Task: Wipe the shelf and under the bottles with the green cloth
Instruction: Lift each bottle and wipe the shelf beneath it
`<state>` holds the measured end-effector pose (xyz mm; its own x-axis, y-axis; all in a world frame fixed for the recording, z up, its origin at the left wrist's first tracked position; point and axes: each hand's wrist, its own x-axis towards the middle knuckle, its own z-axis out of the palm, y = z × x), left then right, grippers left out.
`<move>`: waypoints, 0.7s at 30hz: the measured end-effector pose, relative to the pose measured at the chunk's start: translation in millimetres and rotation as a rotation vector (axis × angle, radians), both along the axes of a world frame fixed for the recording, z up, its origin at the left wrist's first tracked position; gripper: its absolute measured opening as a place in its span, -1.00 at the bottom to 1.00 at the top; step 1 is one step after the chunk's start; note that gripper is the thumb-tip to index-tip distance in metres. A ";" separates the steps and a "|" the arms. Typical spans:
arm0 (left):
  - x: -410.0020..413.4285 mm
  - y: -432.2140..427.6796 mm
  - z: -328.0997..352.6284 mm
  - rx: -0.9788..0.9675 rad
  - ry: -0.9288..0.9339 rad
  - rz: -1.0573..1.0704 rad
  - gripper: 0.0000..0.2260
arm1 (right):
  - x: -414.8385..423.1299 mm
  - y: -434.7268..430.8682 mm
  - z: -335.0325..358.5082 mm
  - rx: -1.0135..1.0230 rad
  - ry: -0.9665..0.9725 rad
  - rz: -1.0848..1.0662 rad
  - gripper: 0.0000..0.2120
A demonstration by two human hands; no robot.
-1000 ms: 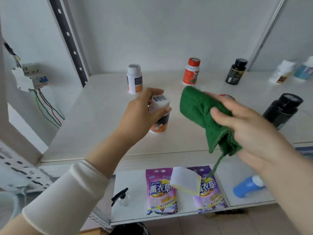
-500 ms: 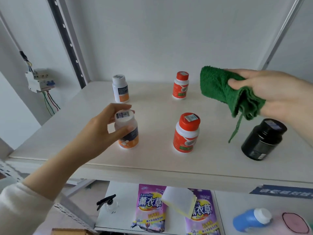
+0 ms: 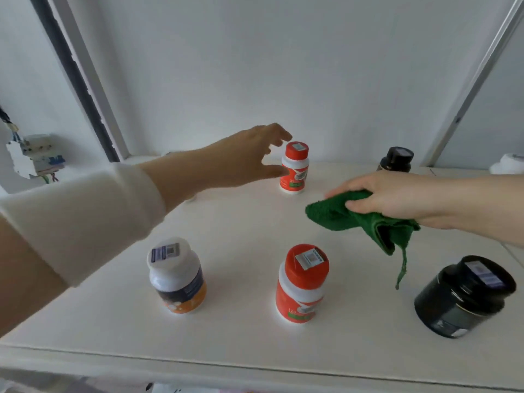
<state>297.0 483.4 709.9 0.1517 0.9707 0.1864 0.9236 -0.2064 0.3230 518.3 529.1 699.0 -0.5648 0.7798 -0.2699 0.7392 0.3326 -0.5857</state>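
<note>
Left hand (image 3: 249, 157): fingers (image 3: 276, 131) are spreading open and holding nothing, hovering over the rear red-capped bottle (image 3: 295, 168). The thumb tip is sitting right at that bottle's side; cannot tell whether it is touching.

Right hand (image 3: 397, 199): fingers (image 3: 343, 188) and thumb are gripping the bunched green cloth (image 3: 354, 219), one loose strand hanging down. The cloth is sitting low over the middle of the shelf (image 3: 241, 222), just right of the rear red-capped bottle; cannot tell whether it is touching the shelf.

Count in plain view: five containers, all standing upright and capped, contents not showing.
- Two red-capped: the rear one and the front red-capped bottle (image 3: 302, 285).
- One white-capped bottle (image 3: 177, 276), standing front left.
- Two black: a black jar (image 3: 465, 296) front right and a black bottle (image 3: 395, 160) at the rear.
</note>
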 end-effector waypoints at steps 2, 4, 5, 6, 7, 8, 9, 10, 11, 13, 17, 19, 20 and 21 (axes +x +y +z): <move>4.6 33.6 -2.2 -0.007 0.042 -0.011 -0.49 | -5.8 14.7 -5.2 0.117 -0.091 0.084 -0.67; 6.4 60.2 -4.3 -0.007 0.052 -0.007 -0.50 | -10.6 30.4 -18.6 0.118 -0.183 0.213 -0.59; 6.3 70.6 -5.8 -0.009 0.060 -0.009 -0.50 | -11.9 36.9 -27.2 0.080 -0.228 0.299 -0.53; 5.8 79.3 -8.0 -0.015 0.066 -0.017 -0.51 | -9.2 42.1 -38.2 0.059 -0.258 0.407 -0.46; 4.8 85.8 -10.8 -0.028 0.065 -0.029 -0.52 | -5.0 46.1 -48.1 0.053 -0.275 0.528 -0.41; 4.0 90.6 -14.0 -0.047 0.057 -0.043 -0.53 | -0.3 43.3 -50.2 0.062 -0.313 0.652 -0.37; 3.7 93.8 -17.5 -0.067 0.043 -0.053 -0.55 | 4.8 36.8 -53.6 0.026 -0.381 0.721 -0.36; 3.2 96.0 -20.7 -0.082 0.028 -0.059 -0.57 | 10.6 28.8 -55.6 0.108 -0.430 0.845 -0.37; 2.6 97.6 -23.7 -0.090 0.014 -0.063 -0.59 | 19.3 25.6 -69.6 0.326 -0.354 0.945 -0.36; 1.9 99.2 -29.0 -0.088 -0.012 -0.078 -0.62 | 27.4 20.8 -85.7 0.577 -0.309 1.114 -0.30; 1.7 101.1 -33.5 -0.088 -0.050 -0.082 -0.63 | 19.9 57.0 -82.7 0.310 -0.180 1.103 -0.39; 1.9 101.1 -34.2 -0.097 -0.060 -0.069 -0.63 | 7.6 84.3 -73.8 0.233 -0.234 0.960 -0.39; 2.5 101.3 -34.2 -0.101 -0.058 -0.060 -0.62 | 2.5 98.5 -69.4 0.182 -0.280 0.894 -0.38; 2.9 101.7 -33.7 -0.102 -0.050 -0.047 -0.62 | -3.0 108.1 -66.8 0.155 -0.289 0.856 -0.38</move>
<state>299.9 585.2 676.2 0.1904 0.9771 0.0954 0.8958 -0.2127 0.3903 515.2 637.2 632.2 -0.8934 0.1653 -0.4178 0.3148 0.8937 -0.3196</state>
